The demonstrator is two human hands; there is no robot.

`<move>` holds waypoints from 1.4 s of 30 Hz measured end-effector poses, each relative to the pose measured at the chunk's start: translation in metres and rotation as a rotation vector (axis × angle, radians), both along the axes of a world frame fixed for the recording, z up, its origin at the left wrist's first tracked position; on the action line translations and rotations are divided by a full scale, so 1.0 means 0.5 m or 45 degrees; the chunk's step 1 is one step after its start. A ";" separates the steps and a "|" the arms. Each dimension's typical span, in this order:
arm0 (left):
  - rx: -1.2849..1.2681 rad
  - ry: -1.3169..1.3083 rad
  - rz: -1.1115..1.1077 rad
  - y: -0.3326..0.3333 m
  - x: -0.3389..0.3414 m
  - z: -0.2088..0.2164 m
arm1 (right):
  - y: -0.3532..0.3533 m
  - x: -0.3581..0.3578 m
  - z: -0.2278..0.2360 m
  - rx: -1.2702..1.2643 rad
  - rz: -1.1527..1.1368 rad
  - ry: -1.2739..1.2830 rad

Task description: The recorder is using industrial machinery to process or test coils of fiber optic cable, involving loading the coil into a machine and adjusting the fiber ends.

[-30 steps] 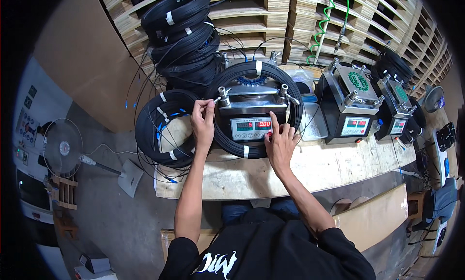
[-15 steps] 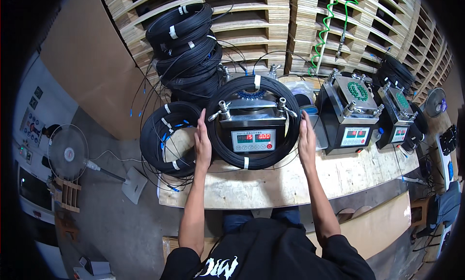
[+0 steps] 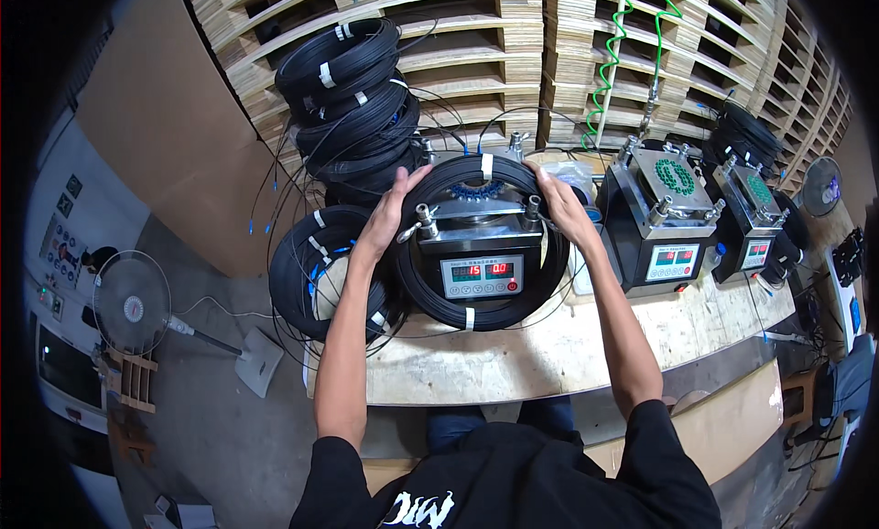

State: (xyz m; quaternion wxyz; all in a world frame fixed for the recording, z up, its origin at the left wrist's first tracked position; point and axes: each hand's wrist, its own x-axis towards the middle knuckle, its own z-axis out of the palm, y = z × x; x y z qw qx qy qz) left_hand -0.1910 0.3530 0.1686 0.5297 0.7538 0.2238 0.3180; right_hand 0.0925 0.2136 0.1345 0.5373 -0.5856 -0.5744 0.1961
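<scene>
Three black machines [image 3: 481,243], three control panels [image 3: 482,277], two fans [image 3: 133,305]

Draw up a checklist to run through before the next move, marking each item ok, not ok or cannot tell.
1. Left hand at upper left of black cable coil: ok.
2. Right hand at its upper right: ok.
3. Firm grip by both hands: cannot tell.
4. Upper tape band and lower tape band on coil: ok.
5. Control panel lit: ok.
6. Neighbouring cable coil untouched by left forearm: cannot tell; they overlap in view.
</scene>
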 end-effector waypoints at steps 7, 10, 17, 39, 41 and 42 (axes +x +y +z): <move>0.277 0.048 -0.081 0.024 0.061 0.032 | 0.079 -0.024 0.081 -0.134 0.215 -0.303; 0.232 0.048 -0.078 0.025 0.055 0.017 | 0.063 -0.015 0.082 -0.133 0.285 -0.304; 0.414 -0.123 0.254 -0.043 0.002 -0.061 | -0.059 -0.014 -0.042 0.151 -0.067 -0.083; 0.759 -0.207 0.712 -0.089 0.061 -0.134 | -0.015 0.222 -0.245 -0.299 -0.201 -0.325; 0.731 -0.188 0.729 -0.095 0.063 -0.137 | 0.024 0.221 -0.271 -0.551 -0.135 -0.311; 0.772 -0.168 0.760 -0.093 0.049 -0.136 | 0.049 0.198 -0.272 -0.720 -0.102 -0.287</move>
